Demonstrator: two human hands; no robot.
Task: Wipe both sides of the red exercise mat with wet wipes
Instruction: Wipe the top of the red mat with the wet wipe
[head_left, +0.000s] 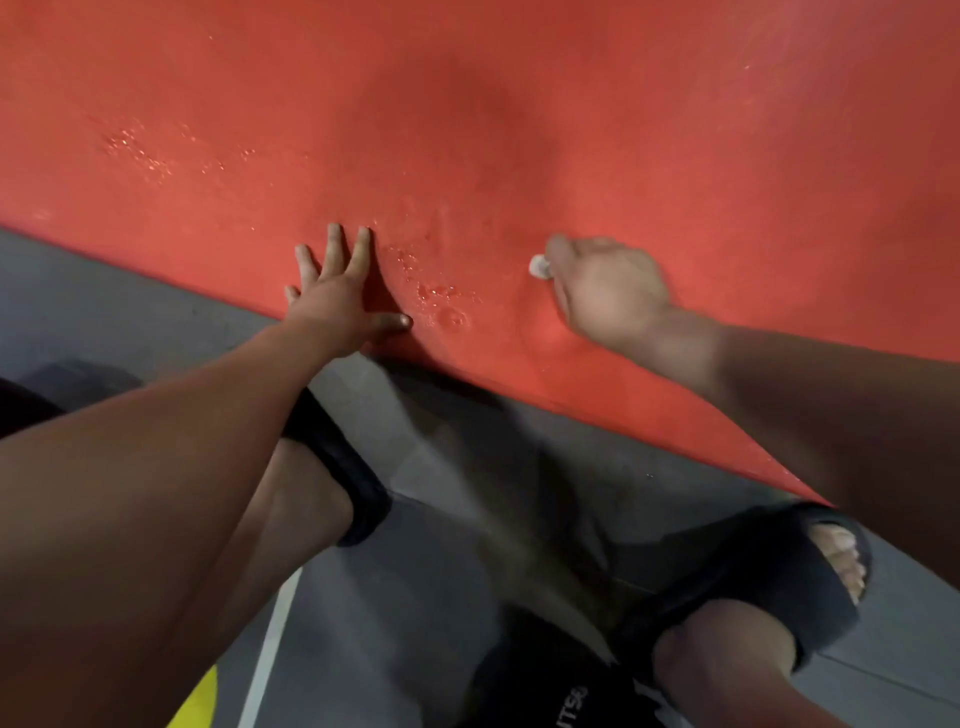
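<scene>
Grey floor (130, 312) from 9 o'clock down through 6, bare strip between the feet. Red mat (519, 104) over the whole upper part, 9 through 12 to 3 o'clock. Near edge slanting from 9 o'clock down toward 4; far edge and both ends cut off by the frame. Wide open red surface toward 12 o'clock.

Left hand (337, 296) left of centre, just inside the near edge, flat on the mat. Fingers straight and spread, thumb out toward 3 o'clock, nothing held.

Right hand (608, 291) right of centre, further in from the edge, fingers curled under and pinching a wet wipe (539, 267), wadded small and white. Only a tip of it showing at the hand's 9 o'clock side. Fingers mostly hidden by the back of the hand, and blurred; contact with the mat hard to tell.

Water drops (436, 299) between the two hands, more toward 10 o'clock.

Left sandal (337, 467) at 7 o'clock and right sandal (753, 587) at 4 o'clock, black, on the floor, right toes showing. White line (270, 649) and yellow patch (200, 701) at 7 o'clock, cut off at the bottom. Black shorts (545, 686) at 6 o'clock, lettering unreadable.
</scene>
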